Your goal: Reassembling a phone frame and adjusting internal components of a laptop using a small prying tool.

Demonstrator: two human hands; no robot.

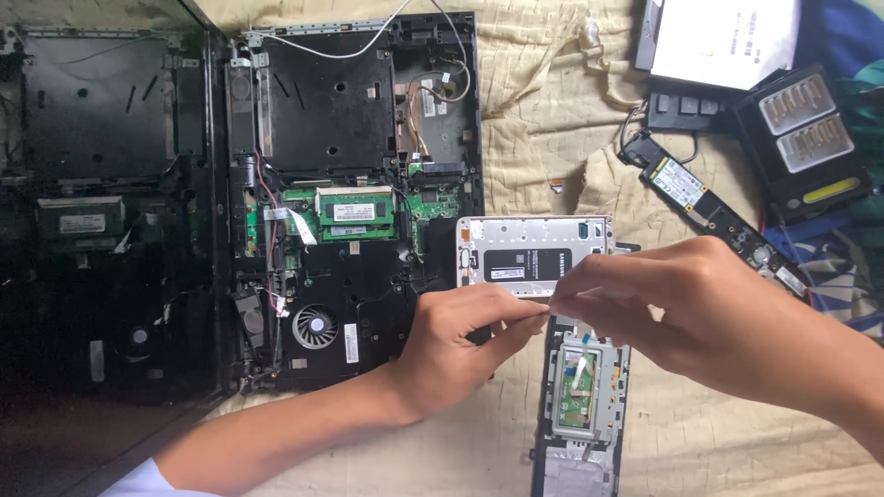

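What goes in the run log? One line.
left hand: pinching strip | right hand: pinching strip | under: phone frame, touchpad board | beside: opened laptop

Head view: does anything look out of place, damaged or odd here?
Yes. An opened laptop lies with its circuit board and fan bared, on a quilted cloth instead of a bench. Loose parts lie scattered. Both hands pinch something small over a backless phone.

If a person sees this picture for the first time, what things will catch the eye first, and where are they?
In the middle, the left hand and right hand meet, pinching the lower edge of an opened phone body with a silver frame. To their left lies an opened laptop base with a green memory board and a round fan showing. Below the hands, a touchpad assembly rests on the beige quilted cloth.
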